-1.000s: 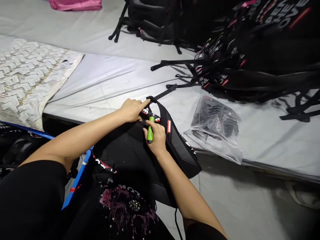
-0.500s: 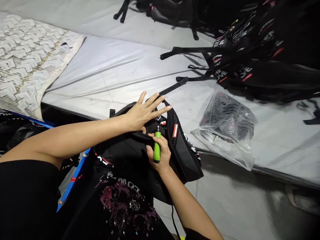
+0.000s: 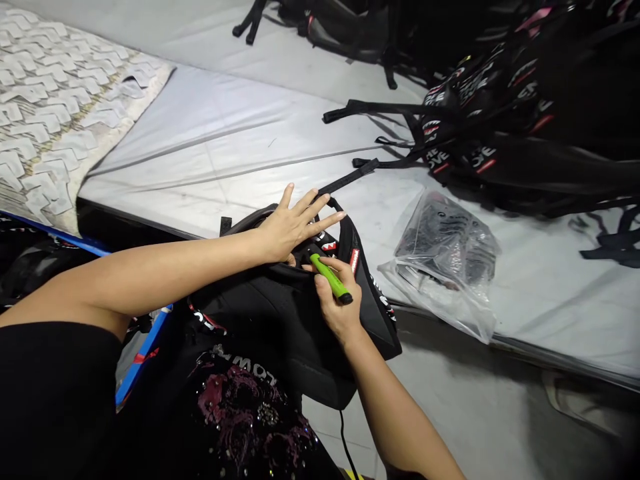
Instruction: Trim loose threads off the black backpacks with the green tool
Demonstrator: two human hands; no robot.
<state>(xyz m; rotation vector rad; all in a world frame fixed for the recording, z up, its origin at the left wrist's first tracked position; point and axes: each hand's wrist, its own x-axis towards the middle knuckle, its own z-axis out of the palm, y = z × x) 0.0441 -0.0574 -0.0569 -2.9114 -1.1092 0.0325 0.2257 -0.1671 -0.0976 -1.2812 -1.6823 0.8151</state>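
Note:
A black backpack (image 3: 280, 313) lies across my lap against the table edge, with white lettering and shark-mouth prints on its sides. My left hand (image 3: 287, 230) rests over its upper opening, fingers spread wide and thumb bent down by the rim. Inside my right hand (image 3: 343, 293) is a slim green-handled tool (image 3: 330, 277) with a black butt. Its front end points up and left into the opening beneath my left palm, where the tip is hidden. A black strap (image 3: 350, 177) runs from the backpack onto the table.
A clear plastic bag of dark parts (image 3: 445, 247) sits near the table's front edge. Black backpacks (image 3: 550, 133) with trailing straps are heaped at the back right. On the left lies a sheet of white cut pieces (image 3: 55, 107). A blue bar (image 3: 143, 360) stands beside my lap.
The green-handled tool has swung from nearly upright to a slant, its front end now inside the backpack opening. My right hand has shifted slightly right; my left hand stays spread in place.

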